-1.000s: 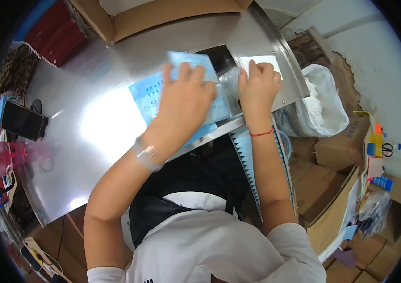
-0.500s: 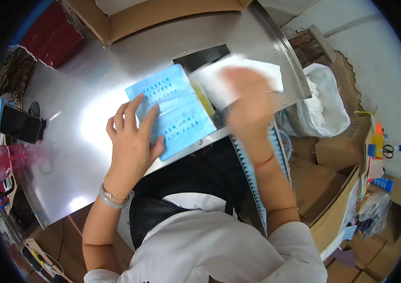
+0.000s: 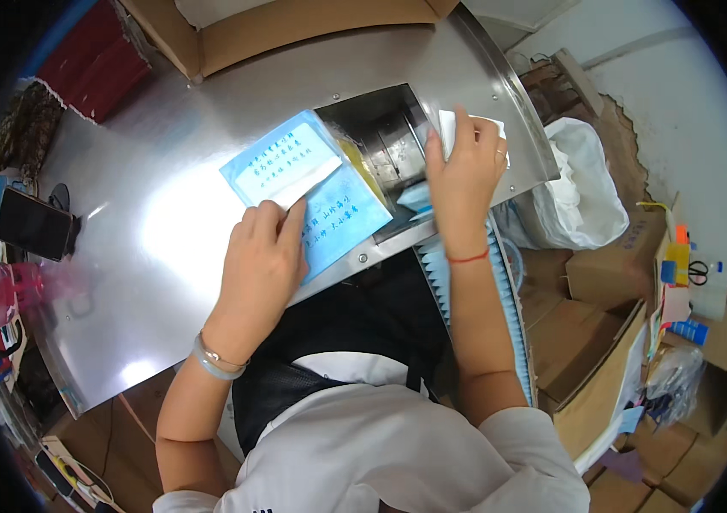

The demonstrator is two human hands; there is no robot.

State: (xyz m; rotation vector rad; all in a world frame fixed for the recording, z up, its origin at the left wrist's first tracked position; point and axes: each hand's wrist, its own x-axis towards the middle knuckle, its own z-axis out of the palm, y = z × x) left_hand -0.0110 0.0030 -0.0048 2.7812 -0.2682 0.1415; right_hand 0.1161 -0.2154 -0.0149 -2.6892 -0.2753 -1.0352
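A light-blue printed packet (image 3: pixel 342 227) lies at a slant on the metal table, at the edge of a dark recess. Over its upper half is a whitish printed part with a pale folded edge. My left hand (image 3: pixel 261 261) has its fingers curled and pressed together on the packet at that edge; the thumb is hidden. To the right, my right hand (image 3: pixel 468 167) grips a piece of white paper (image 3: pixel 446 128) between thumb and fingers, beyond the recess. Below my right wrist runs a row of blue pleated packets (image 3: pixel 505 295), partly covered by the forearm.
The dark recess (image 3: pixel 385 141) sits in the table (image 3: pixel 235 111), with a yellow strip at its left edge. A cardboard box (image 3: pixel 321 38) stands at the back. A white bag (image 3: pixel 594 192) and cartons (image 3: pixel 616 265) are at the right; a phone (image 3: pixel 36 224) stands far left.
My left hand has moved right, and its spread fingers have curled in on the packet. My right hand has swung up and right, uncovering the recess. The whitish part now shows on the packet.
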